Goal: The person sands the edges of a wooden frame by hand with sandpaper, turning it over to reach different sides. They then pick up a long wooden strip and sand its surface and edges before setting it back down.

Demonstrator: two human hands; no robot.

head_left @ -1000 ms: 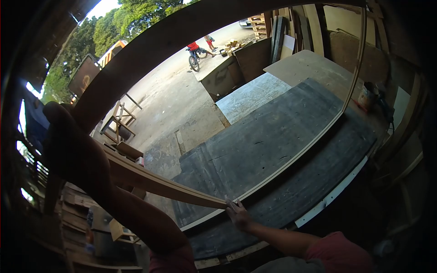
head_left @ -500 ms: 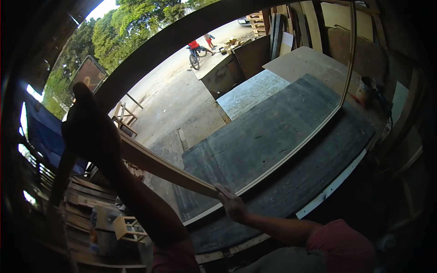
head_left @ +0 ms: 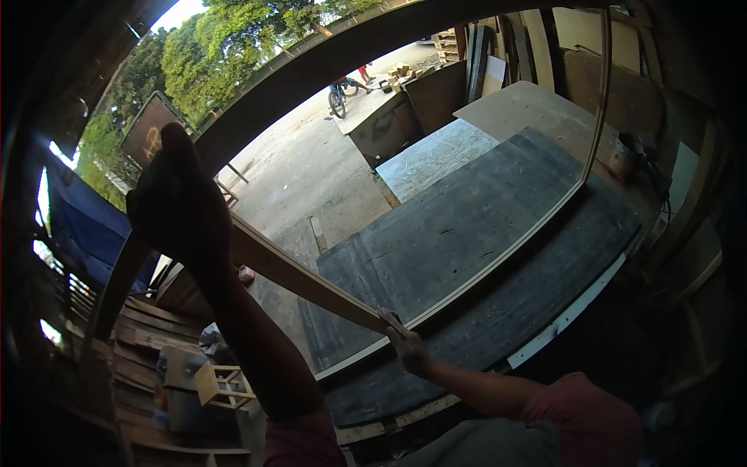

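Note:
A large wooden frame (head_left: 498,268) of long, narrow rails stands tilted over a dark-topped workbench (head_left: 467,226). My left hand (head_left: 183,202), a dark silhouette at the upper left, is closed around the frame's raised side with the thumb up. From there a lighter wooden crosspiece (head_left: 311,284) slopes down to the lower rail. Close to where the two meet, my right hand (head_left: 408,346) grips the crosspiece end, its fingers along the wood. A broad dark upper rail (head_left: 311,50) arches across the top of the view.
Boards lean against the wall (head_left: 537,50) at the back right, near a can (head_left: 625,152) on the bench. A pale sheet (head_left: 436,156) lies beyond the dark top. A small wooden stool (head_left: 224,385) stands lower left. Outside, a person with a bicycle (head_left: 338,97) is on the road.
My left hand has shifted right and slightly up, with the crosspiece swinging a little to the right. My right hand has moved slightly right with its end. The view has shifted a little.

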